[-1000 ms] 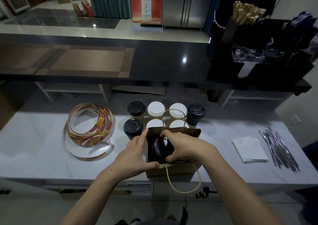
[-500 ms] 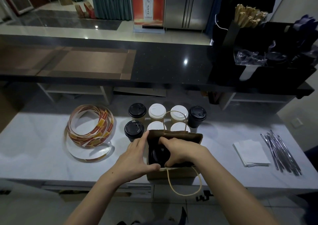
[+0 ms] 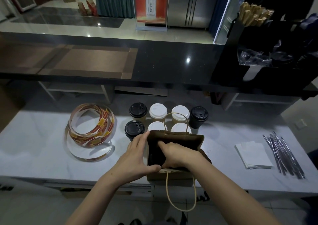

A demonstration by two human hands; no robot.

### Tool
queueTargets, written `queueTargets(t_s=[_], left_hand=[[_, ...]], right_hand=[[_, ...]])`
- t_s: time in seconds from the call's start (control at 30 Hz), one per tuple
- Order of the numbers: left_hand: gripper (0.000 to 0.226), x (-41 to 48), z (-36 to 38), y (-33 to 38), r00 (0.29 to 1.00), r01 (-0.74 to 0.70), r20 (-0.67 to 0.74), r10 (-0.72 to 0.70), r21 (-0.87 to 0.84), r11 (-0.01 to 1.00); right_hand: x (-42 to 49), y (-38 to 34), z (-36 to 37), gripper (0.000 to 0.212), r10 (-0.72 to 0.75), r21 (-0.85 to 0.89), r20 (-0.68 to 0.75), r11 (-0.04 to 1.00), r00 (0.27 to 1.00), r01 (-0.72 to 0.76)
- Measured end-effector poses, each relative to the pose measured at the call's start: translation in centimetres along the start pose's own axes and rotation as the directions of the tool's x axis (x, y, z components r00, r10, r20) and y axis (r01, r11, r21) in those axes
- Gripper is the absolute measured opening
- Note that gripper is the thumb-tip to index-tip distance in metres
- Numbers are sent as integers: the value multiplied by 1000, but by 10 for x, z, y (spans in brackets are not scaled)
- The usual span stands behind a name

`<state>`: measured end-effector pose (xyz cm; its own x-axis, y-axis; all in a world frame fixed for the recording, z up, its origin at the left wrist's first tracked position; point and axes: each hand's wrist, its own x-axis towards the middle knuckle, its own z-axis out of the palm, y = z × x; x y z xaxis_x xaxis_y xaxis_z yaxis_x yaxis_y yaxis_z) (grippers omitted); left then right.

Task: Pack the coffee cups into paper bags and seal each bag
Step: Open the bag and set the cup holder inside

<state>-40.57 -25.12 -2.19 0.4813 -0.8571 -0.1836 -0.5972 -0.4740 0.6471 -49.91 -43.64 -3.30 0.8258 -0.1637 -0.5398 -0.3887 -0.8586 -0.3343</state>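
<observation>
The right hand (image 3: 179, 154) has sunk deeper into the paper bag (image 3: 182, 138) than a second ago. The coffee cup (image 3: 153, 156) it carries, whose black lid then showed plainly at the bag's mouth, is now only a dark curved rim in the shadow inside. The hand grips that cup from above, thumb and forefinger spread round the lid.

The left hand (image 3: 136, 157) has kept its place on the bag's left wall. It lies flat against it with straight fingers, the thumb resting at the near rim.

The bag stands open at the near edge of the white counter (image 3: 43, 147). One twine handle is upright at the back and the other hangs over the counter's front.

Just behind the bag stand seven more lidded cups (image 3: 158, 110), three with black lids and four with white. No print can be read on them.

To the left lies a loose coil of red-and-yellow sticker strip (image 3: 96, 130), its lettering too small to make out. To the right are white napkins (image 3: 253, 152) and a bundle of wrapped straws (image 3: 284, 156).

Beyond the dark bar, a red poster (image 3: 150, 3) shows a white bottle. The characters on the bottle are blurred.
</observation>
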Motion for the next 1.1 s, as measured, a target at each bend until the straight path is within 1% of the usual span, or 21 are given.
queueTargets(t_s=[0.17, 0.33, 0.53, 0.7, 0.83, 0.9, 0.97, 1.1], left_hand=[[115, 4, 1, 1, 999, -15, -32, 14, -32, 999], [101, 7, 3, 5, 995, 10, -95, -17, -76, 997], [104, 4, 6, 1, 996, 25, -86, -28, -42, 999], [112, 4, 7, 2, 997, 41, -60, -44, -46, 998], [115, 4, 6, 2, 998, 32, -46, -34, -51, 998], [115, 5, 6, 2, 998, 27, -49, -31, -66, 997], [114, 6, 7, 2, 998, 28, -49, -32, -73, 997], [113, 5, 7, 5, 999, 21, -49, -24, -73, 997]], right_hand=[[3, 6, 3, 74, -15, 39, -7, 999, 1000, 15], [2, 10, 6, 70, -14, 85, -15, 996, 1000, 15], [-2, 9, 5, 68, -35, 63, -16, 997, 999, 36], [-7, 10, -1, 75, -56, 14, -2, 998, 998, 56], [-17, 19, -8, 91, -54, 57, -53, 997, 997, 57], [-26, 22, -15, 93, -64, 91, -90, 993, 994, 72], [-35, 27, -22, 84, -85, 120, -146, 987, 986, 103], [-55, 38, -32, 42, -127, 226, -309, 953, 943, 203]])
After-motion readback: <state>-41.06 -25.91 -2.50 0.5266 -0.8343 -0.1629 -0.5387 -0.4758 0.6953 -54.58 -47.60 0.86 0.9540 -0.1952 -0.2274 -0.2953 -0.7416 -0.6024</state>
